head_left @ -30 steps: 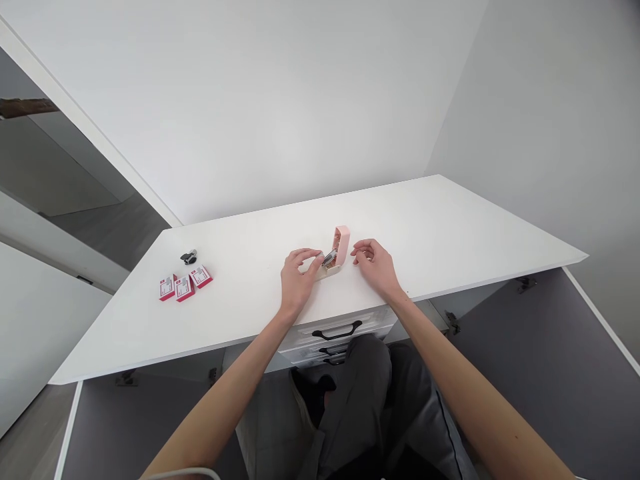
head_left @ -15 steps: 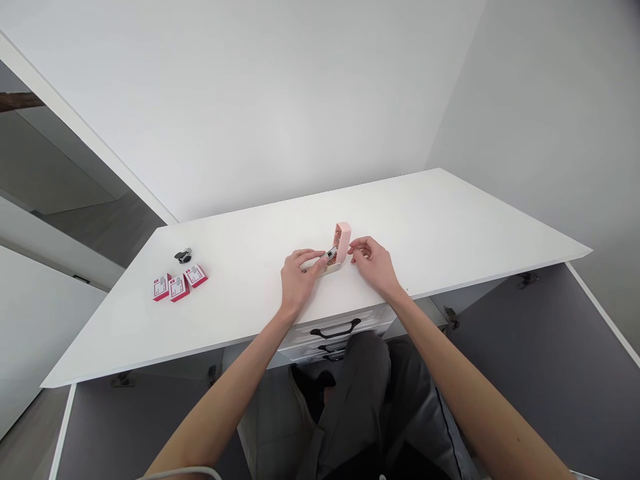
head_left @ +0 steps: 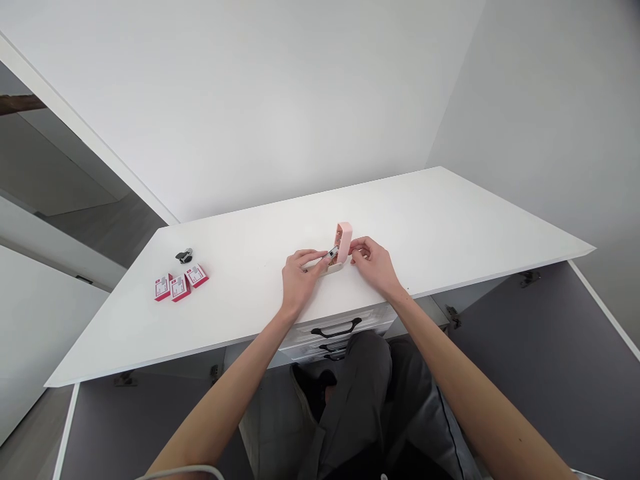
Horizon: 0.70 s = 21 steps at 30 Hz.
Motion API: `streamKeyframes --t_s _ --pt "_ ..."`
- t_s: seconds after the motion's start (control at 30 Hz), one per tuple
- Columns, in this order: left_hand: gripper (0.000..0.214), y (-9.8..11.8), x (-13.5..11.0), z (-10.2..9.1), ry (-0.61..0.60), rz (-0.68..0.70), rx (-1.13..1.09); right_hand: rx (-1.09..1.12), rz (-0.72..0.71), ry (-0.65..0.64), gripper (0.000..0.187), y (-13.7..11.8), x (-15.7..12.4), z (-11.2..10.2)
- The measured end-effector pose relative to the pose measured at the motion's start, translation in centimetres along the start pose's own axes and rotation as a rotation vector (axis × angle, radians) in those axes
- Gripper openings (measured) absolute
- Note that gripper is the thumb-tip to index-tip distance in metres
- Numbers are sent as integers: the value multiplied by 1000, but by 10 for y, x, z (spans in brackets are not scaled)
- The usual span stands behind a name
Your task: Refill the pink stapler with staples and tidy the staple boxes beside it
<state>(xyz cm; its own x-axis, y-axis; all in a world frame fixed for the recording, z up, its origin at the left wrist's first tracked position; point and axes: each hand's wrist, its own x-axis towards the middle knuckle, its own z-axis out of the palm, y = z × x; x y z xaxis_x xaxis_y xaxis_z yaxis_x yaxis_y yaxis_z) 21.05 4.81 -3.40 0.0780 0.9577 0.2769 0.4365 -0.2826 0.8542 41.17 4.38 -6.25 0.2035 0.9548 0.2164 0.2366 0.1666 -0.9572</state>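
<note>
A pink stapler (head_left: 345,241) rests on the white desktop (head_left: 440,227), its top arm swung up and its metal staple channel showing. My left hand (head_left: 299,280) is closed round the stapler's low front part, with thumb and fingers on either side of the channel. Just right of the raised pink arm is my right hand (head_left: 373,263), its fingers curled and the tips pressed together close to the stapler. What those fingertips hold, if anything, is too small to make out.
Several things lie at the desk's left: pink-and-white small boxes (head_left: 179,287) and a black-and-silver staple remover (head_left: 185,255). Drawers with black handles (head_left: 336,328) are below the front edge, between two open cabinet doors (head_left: 545,367). A wall (head_left: 300,100) stands behind the desk.
Almost nothing differs. The whole view has shifted very slightly; both hands and the stapler keep their places.
</note>
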Motion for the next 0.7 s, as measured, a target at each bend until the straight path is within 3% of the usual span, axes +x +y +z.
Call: streamKeyframes --t_s 0.53,0.7 --pt "22 -3 0 2 -23 43 107 33 30 10 20 -16 -7 -2" --pt "19 -5 0 2 -25 52 112 179 -7 -113 45 -26 -12 -3"
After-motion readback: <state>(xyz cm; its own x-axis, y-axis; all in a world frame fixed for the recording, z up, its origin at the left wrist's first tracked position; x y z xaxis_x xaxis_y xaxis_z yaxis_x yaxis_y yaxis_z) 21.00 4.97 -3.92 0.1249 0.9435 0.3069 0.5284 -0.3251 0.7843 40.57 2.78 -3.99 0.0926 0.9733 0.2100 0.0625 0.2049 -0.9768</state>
